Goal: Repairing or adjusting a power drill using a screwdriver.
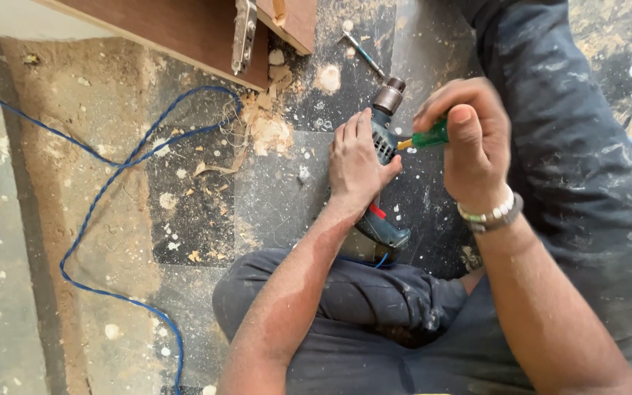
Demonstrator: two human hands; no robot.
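Note:
A blue-green electric drill (pixel 383 139) lies on the dark tiled floor with its metal chuck (pixel 390 95) pointing away from me. My left hand (pixel 358 162) presses down on the drill's body and holds it. My right hand (pixel 467 143) is closed around a green-handled tool (pixel 429 137) with a yellow neck, held just right of the drill, level with its body; the tip is hidden. My wrist carries a beaded bracelet and a dark band.
A blue cable (pixel 104 190) loops across the dusty floor at left. A brown wooden board (pixel 184 29) with a metal fitting (pixel 243 35) lies at the top. Wood shavings (pixel 268 128) and a loose metal bit (pixel 363 53) lie near it. My dark-trousered legs fill the bottom and right.

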